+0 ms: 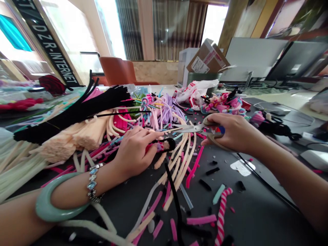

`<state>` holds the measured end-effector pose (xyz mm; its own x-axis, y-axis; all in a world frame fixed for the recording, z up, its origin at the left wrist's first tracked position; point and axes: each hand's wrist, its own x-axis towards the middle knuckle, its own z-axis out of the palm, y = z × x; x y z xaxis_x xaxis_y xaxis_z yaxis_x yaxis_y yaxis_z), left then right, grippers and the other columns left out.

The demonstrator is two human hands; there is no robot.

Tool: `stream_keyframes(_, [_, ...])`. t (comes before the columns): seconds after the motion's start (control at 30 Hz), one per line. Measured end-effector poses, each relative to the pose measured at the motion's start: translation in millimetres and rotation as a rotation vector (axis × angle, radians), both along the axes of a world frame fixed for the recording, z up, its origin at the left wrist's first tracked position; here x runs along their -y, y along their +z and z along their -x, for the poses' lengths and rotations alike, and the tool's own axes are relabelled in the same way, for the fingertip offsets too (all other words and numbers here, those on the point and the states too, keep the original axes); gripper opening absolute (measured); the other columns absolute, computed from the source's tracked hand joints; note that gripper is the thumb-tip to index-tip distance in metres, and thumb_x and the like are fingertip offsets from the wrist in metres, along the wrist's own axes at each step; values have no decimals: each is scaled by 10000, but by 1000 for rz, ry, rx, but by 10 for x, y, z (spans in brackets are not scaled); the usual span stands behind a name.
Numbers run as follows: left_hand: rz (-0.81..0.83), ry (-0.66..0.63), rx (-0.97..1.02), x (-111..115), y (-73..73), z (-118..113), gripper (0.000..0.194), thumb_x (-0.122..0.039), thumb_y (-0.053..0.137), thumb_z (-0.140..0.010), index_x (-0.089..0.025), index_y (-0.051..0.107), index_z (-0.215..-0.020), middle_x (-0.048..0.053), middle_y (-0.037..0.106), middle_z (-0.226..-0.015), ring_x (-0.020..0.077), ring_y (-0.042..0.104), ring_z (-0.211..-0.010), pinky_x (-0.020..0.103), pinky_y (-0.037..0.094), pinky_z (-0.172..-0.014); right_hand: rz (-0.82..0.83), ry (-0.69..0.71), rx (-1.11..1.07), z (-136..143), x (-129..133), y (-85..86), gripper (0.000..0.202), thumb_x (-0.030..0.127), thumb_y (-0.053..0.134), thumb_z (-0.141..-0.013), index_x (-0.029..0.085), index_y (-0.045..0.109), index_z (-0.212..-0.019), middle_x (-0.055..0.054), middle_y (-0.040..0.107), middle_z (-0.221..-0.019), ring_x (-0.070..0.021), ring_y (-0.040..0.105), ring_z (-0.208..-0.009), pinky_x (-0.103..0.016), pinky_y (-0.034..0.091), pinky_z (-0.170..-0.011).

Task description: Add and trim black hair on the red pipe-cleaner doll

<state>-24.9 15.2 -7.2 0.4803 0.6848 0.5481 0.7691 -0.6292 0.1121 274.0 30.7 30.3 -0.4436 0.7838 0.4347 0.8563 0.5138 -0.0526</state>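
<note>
My left hand (137,150) is closed around a small pipe-cleaner doll (166,145) with black and pink parts, which rests low over the dark table. In my right hand (230,131) is a pair of scissors (192,128), its blades parted and pointing left, reaching close to my left fingertips. A thin beige strip lies by the blade tips. Below the scissors, several long cream pipe cleaners (183,157) fan out across the table. A black pipe cleaner (174,191) runs beneath them toward the front edge.
Black (77,111) and peach (64,147) pipe-cleaner bundles lie at left. Lilac stems (170,109), a plastic bag (196,92) and finished-looking pink pieces (225,102) stand behind. A striped red piece (222,215) and cut scraps litter the front. A cardboard box (207,59) and monitors (252,58) are farther back.
</note>
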Motion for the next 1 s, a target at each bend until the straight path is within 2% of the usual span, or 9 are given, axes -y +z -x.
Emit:
stream_keyframes(0.2, [-219,-8,89,1,-18,10,291,-296,522,-864,-203,645,-1111,97,547,-1010,264,465,-984,456,379,-908,-54,162,22,97,19,-30,403,528,676,-702,186,574,-890,-90,660,-943,-248,624,-849,-345,481,-735])
stream_keyframes(0.3, [-284,-43,116,15,-13,14,311,-348,558,-855,-223,631,-1130,100,514,-1065,277,444,-1050,472,353,-950,-76,234,20,138,37,-50,367,467,715,-694,192,572,-891,-85,651,-945,-238,616,-866,-337,481,-765])
stream_keyframes(0.4, [-290,-129,103,26,-3,10,265,-358,581,-860,-245,644,-1091,87,514,-1058,265,443,-1076,460,346,-970,-78,284,26,174,62,-61,324,398,732,-695,193,571,-886,-80,646,-905,-246,606,-889,-348,473,-788])
stream_keyframes(0.57, [-283,-240,97,21,5,0,111,-246,572,-881,-232,672,-927,71,550,-996,234,467,-1047,439,365,-950,-86,312,-4,197,98,-42,286,318,729,-690,193,563,-886,-75,646,-902,-243,605,-904,-336,468,-784])
stream_keyframes(0.7, [-337,-266,152,20,9,1,67,-181,589,-864,-217,644,-849,59,568,-959,220,482,-1012,430,383,-922,-123,307,-20,166,88,-25,307,372,727,-692,194,566,-883,-74,651,-911,-237,615,-894,-328,471,-762])
stream_keyframes(0.87, [-333,-244,185,32,9,8,85,-198,559,-880,-222,621,-829,54,578,-930,219,480,-986,428,397,-894,-139,274,-21,143,62,-28,363,457,725,-693,196,566,-889,-84,656,-932,-250,619,-908,-337,473,-763])
stream_keyframes(1.0, [-340,-231,194,31,5,14,113,-241,534,-898,-208,616,-829,67,579,-929,226,485,-979,432,399,-899,-123,296,-9,159,56,-36,343,416,735,-693,199,553,-888,-76,649,-915,-242,618,-905,-328,472,-772])
